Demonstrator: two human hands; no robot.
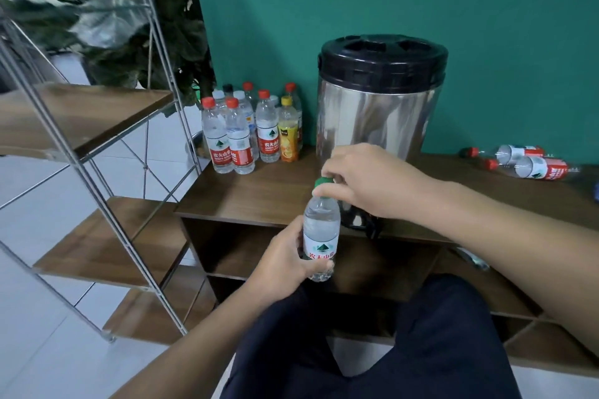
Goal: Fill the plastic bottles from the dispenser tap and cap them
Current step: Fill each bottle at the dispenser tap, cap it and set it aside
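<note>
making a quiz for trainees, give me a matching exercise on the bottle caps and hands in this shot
Things:
1. bottle in hand
2. juice bottle
3. left hand
4. right hand

States:
A. yellow cap
B. pinches the cap
C. green cap
D. grips the bottle's body

Pairs: 1-C, 2-A, 3-D, 4-B
</note>
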